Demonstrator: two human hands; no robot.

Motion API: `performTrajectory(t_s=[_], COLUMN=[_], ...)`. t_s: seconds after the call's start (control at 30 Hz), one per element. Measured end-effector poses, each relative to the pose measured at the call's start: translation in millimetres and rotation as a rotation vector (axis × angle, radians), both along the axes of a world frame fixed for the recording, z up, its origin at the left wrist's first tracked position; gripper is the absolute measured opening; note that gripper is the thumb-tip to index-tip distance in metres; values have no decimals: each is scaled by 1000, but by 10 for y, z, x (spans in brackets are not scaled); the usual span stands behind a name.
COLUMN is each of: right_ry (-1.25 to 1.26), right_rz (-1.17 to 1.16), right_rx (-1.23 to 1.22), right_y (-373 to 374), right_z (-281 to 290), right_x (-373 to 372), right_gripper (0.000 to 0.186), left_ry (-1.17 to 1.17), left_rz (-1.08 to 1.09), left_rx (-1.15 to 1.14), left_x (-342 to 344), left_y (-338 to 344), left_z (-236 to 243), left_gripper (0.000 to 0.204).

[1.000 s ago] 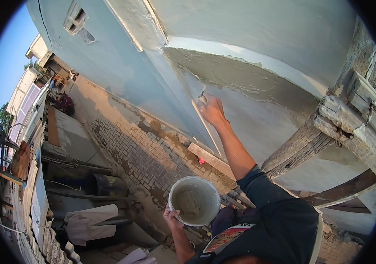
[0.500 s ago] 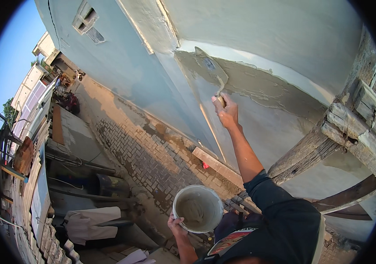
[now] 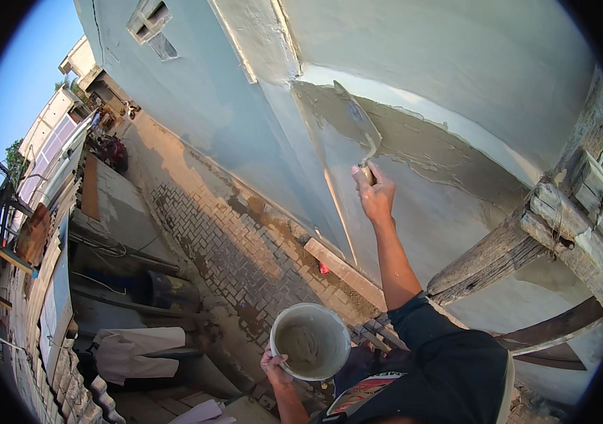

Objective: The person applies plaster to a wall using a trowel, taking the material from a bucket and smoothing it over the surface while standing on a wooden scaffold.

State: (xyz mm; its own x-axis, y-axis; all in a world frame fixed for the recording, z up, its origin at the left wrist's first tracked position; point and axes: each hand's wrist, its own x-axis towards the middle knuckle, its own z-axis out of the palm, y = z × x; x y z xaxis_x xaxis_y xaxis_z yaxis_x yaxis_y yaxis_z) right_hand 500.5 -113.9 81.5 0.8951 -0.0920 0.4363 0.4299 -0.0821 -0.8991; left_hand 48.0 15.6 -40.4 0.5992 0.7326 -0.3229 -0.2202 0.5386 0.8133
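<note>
A narrow lane (image 3: 238, 258) forms the ground, paved with small grey interlocking blocks set in a zigzag pattern. Farther up, its surface turns sandy brown and looks smoother, with sunlight over part of it. Loose brown dirt (image 3: 294, 237) covers the edge along the foot of the light blue wall (image 3: 202, 113), darker in patches. Over that edge lies a long pale plank (image 3: 344, 274), with a small red scrap (image 3: 324, 268) just beside it. Toward the far end stands a dark red motorcycle (image 3: 112, 152), its details too small to tell.
</note>
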Motion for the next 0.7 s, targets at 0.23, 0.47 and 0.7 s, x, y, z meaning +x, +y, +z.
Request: performTrajectory(t_s=[0.23, 0.47, 0.7], right_ry=[68, -3, 122], right_rz=[165, 88, 81], right_rx=[74, -89, 148], right_y=[332, 737, 569], right_z=[245, 243, 215], right_x=[-82, 275, 13], right_gripper=[35, 34, 35], left_ry=[-9, -24, -23], left_rz=[50, 32, 23], left_rx=[-51, 3, -15], left_x=[-115, 79, 63], left_y=[50, -132, -75], left_z=[-192, 0, 108], left_gripper=[32, 52, 56])
